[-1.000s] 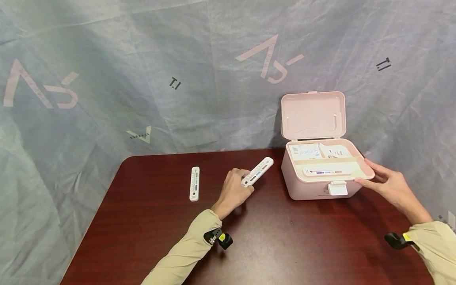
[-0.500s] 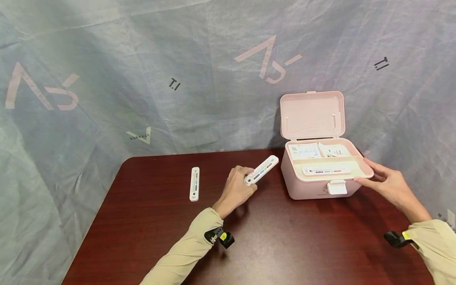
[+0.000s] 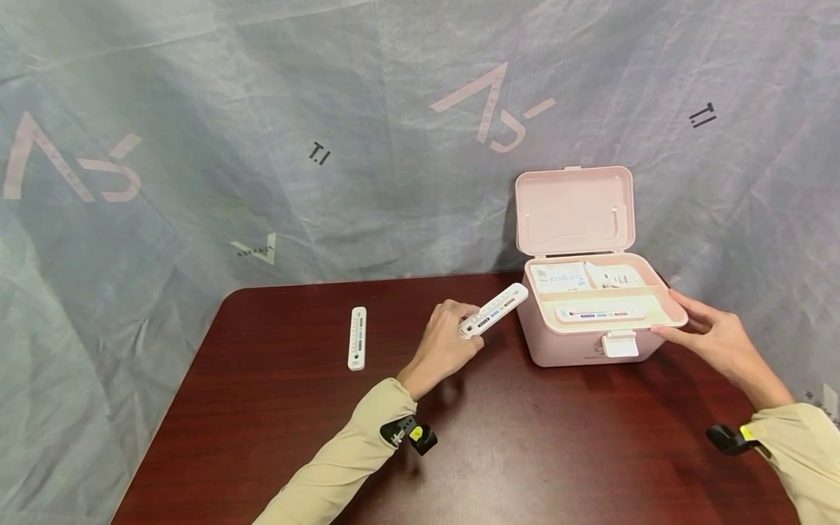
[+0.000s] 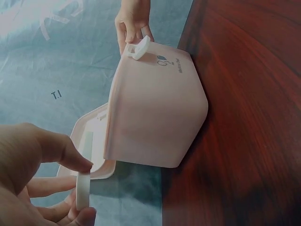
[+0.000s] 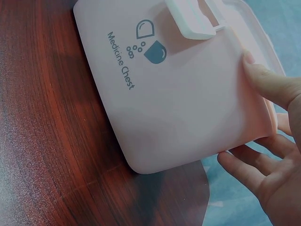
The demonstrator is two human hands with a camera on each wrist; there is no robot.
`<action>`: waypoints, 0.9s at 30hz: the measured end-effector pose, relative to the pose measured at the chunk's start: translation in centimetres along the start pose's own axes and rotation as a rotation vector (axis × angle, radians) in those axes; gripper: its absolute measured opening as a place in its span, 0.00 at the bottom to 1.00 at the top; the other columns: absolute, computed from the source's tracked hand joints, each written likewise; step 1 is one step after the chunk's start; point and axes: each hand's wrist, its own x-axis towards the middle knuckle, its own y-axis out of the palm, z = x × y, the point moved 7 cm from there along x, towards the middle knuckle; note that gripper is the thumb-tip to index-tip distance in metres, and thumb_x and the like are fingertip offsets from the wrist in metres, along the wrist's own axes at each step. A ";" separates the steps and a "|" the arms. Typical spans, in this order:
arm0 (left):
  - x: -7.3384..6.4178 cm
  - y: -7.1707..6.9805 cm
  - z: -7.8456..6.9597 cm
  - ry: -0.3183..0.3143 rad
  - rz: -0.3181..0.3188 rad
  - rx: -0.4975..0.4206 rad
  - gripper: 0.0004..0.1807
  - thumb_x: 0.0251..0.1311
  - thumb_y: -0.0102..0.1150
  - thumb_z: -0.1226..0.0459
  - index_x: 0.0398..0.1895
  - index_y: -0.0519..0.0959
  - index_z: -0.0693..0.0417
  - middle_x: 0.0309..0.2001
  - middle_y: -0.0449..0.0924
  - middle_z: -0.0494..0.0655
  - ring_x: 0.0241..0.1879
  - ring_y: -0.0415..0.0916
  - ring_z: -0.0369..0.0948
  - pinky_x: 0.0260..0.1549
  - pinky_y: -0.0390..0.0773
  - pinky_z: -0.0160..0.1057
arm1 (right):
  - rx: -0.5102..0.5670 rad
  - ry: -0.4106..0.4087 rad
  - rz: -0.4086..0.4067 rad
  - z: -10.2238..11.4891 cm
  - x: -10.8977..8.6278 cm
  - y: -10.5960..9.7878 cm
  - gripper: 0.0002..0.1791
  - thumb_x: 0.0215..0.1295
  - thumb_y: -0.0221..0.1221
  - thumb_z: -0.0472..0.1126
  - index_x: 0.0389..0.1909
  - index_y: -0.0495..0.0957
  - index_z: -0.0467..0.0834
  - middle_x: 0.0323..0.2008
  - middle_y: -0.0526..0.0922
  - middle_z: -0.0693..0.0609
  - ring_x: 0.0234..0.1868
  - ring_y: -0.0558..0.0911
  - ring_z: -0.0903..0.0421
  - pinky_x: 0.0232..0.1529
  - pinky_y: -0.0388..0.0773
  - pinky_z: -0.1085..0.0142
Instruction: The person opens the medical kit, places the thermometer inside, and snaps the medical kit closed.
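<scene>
My left hand [image 3: 438, 350] pinches one end of a white wall thermometer [image 3: 496, 311] between thumb and fingers, above the table just left of a pink medicine chest [image 3: 564, 348]. In the left wrist view this thermometer [image 4: 83, 188] shows its narrow edge. The chest's lid [image 3: 576, 211] stands raised. My right hand [image 3: 718, 346] grips the chest's right front corner, thumb on the front rim and fingers along the side. Another thermometer [image 3: 600, 313] lies across the chest's front compartment. A third thermometer [image 3: 356, 339] lies on the table, left of my left hand.
Behind a divider, the chest's back compartments hold a white packet marked "Surgical" [image 3: 561, 278] and another white packet [image 3: 615, 278]. A white latch [image 3: 620, 344] hangs on the chest's front. Grey printed cloth [image 3: 367, 219] rises behind the dark red wooden table [image 3: 499, 452].
My left hand has moved a little to the right with its thermometer, whose far end is now close to the chest's left rim. The right hand keeps its grip on the corner.
</scene>
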 end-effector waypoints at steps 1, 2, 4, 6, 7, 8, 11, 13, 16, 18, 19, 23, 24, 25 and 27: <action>0.1 0.0 -0.1 0.003 0.002 0.000 0.24 0.41 0.64 0.68 0.48 0.81 0.54 0.41 0.76 0.45 0.42 0.68 0.40 0.37 0.68 0.34 | -0.001 0.003 0.002 0.0 0.0 0.0 0.46 0.55 0.68 0.46 0.71 0.55 0.44 0.67 0.58 0.37 0.41 0.67 0.87 0.35 0.66 0.86; 0.1 0.0 -0.2 0.005 0.003 -0.001 0.24 0.41 0.64 0.68 0.48 0.81 0.54 0.42 0.76 0.45 0.42 0.68 0.40 0.37 0.68 0.34 | 0.000 0.004 0.005 -0.1 0.0 0.0 0.46 0.55 0.68 0.46 0.71 0.55 0.44 0.67 0.58 0.38 0.42 0.67 0.87 0.35 0.66 0.86; 0.2 0.0 -0.4 0.007 0.008 -0.003 0.24 0.41 0.64 0.68 0.48 0.81 0.54 0.42 0.75 0.45 0.43 0.68 0.40 0.37 0.68 0.34 | 0.005 0.005 0.008 -0.1 0.0 0.0 0.46 0.55 0.68 0.46 0.71 0.54 0.45 0.68 0.58 0.40 0.42 0.67 0.86 0.35 0.67 0.86; 0.2 0.1 -0.6 0.010 0.014 -0.010 0.24 0.41 0.64 0.68 0.48 0.81 0.55 0.43 0.75 0.45 0.43 0.68 0.41 0.37 0.68 0.34 | 0.000 0.008 0.008 -0.1 0.0 0.1 0.46 0.55 0.68 0.47 0.71 0.54 0.46 0.68 0.58 0.42 0.42 0.67 0.86 0.36 0.66 0.86; 0.3 0.1 -0.6 0.012 0.019 -0.012 0.24 0.41 0.64 0.68 0.48 0.81 0.55 0.43 0.75 0.46 0.43 0.68 0.42 0.37 0.68 0.34 | 0.001 0.006 0.011 -0.1 -0.1 0.1 0.46 0.55 0.67 0.47 0.71 0.54 0.46 0.68 0.58 0.42 0.43 0.66 0.86 0.36 0.66 0.86; 0.3 0.2 -0.7 0.014 0.023 -0.011 0.24 0.41 0.64 0.68 0.48 0.81 0.55 0.43 0.75 0.46 0.43 0.68 0.42 0.37 0.68 0.34 | -0.002 0.009 0.010 -0.1 -0.1 0.1 0.46 0.55 0.67 0.47 0.72 0.54 0.46 0.68 0.58 0.42 0.42 0.67 0.86 0.36 0.66 0.86; 0.5 0.2 -0.9 0.024 0.029 -0.004 0.24 0.41 0.64 0.68 0.48 0.81 0.55 0.43 0.75 0.46 0.42 0.68 0.41 0.36 0.67 0.34 | -0.011 0.025 0.010 -0.1 -0.1 0.1 0.46 0.55 0.67 0.49 0.72 0.54 0.48 0.68 0.58 0.39 0.41 0.67 0.87 0.35 0.67 0.86; 0.6 0.3 -1.0 0.031 0.029 0.003 0.24 0.41 0.64 0.68 0.48 0.81 0.55 0.43 0.76 0.46 0.41 0.68 0.41 0.36 0.67 0.33 | -0.004 0.028 0.008 -0.1 -0.1 0.1 0.46 0.55 0.67 0.49 0.72 0.55 0.48 0.67 0.59 0.38 0.41 0.67 0.87 0.35 0.67 0.86; 0.9 0.5 -1.2 0.042 0.032 0.011 0.24 0.41 0.65 0.68 0.49 0.81 0.55 0.43 0.76 0.46 0.41 0.68 0.40 0.36 0.67 0.33 | 0.009 0.019 0.000 -0.2 -0.1 0.0 0.45 0.55 0.67 0.47 0.71 0.56 0.47 0.67 0.59 0.40 0.41 0.68 0.87 0.35 0.67 0.86; 1.1 0.5 -1.4 0.052 0.035 0.018 0.25 0.42 0.64 0.68 0.49 0.80 0.55 0.42 0.75 0.46 0.40 0.67 0.40 0.36 0.67 0.33 | 0.012 0.009 -0.004 -0.1 0.0 0.0 0.45 0.55 0.68 0.46 0.71 0.56 0.46 0.67 0.60 0.39 0.41 0.68 0.87 0.36 0.67 0.86; 1.1 0.6 -1.5 0.056 0.038 0.021 0.25 0.42 0.64 0.68 0.49 0.80 0.55 0.42 0.75 0.46 0.40 0.67 0.40 0.36 0.67 0.33 | 0.014 0.005 -0.006 -0.1 0.0 0.0 0.44 0.55 0.68 0.45 0.71 0.57 0.45 0.67 0.60 0.39 0.41 0.68 0.87 0.36 0.67 0.86; 1.4 0.7 -1.7 0.070 0.045 0.029 0.25 0.41 0.64 0.68 0.49 0.81 0.55 0.42 0.75 0.46 0.40 0.67 0.39 0.37 0.66 0.33 | 0.008 0.009 -0.004 -0.1 0.0 0.0 0.45 0.55 0.68 0.45 0.71 0.57 0.45 0.66 0.60 0.36 0.41 0.68 0.87 0.36 0.67 0.86; 1.4 0.8 -1.8 0.072 0.047 0.029 0.24 0.41 0.64 0.68 0.49 0.81 0.55 0.42 0.75 0.46 0.40 0.67 0.39 0.37 0.66 0.33 | 0.007 0.010 -0.004 -0.2 0.1 0.0 0.45 0.55 0.68 0.45 0.71 0.57 0.45 0.66 0.59 0.36 0.41 0.68 0.87 0.36 0.67 0.86; 1.5 0.8 -1.9 0.076 0.048 0.030 0.24 0.41 0.64 0.68 0.49 0.81 0.55 0.42 0.75 0.46 0.40 0.67 0.39 0.37 0.66 0.33 | 0.005 0.010 -0.004 -0.2 0.1 0.1 0.45 0.55 0.68 0.45 0.71 0.56 0.45 0.66 0.59 0.35 0.41 0.68 0.87 0.36 0.67 0.86; 1.6 0.9 -2.0 0.083 0.051 0.033 0.24 0.41 0.64 0.67 0.49 0.81 0.55 0.42 0.75 0.45 0.40 0.67 0.39 0.37 0.66 0.32 | 0.001 0.010 -0.006 -0.2 0.1 0.0 0.45 0.55 0.68 0.45 0.71 0.56 0.44 0.66 0.59 0.35 0.41 0.67 0.87 0.35 0.67 0.86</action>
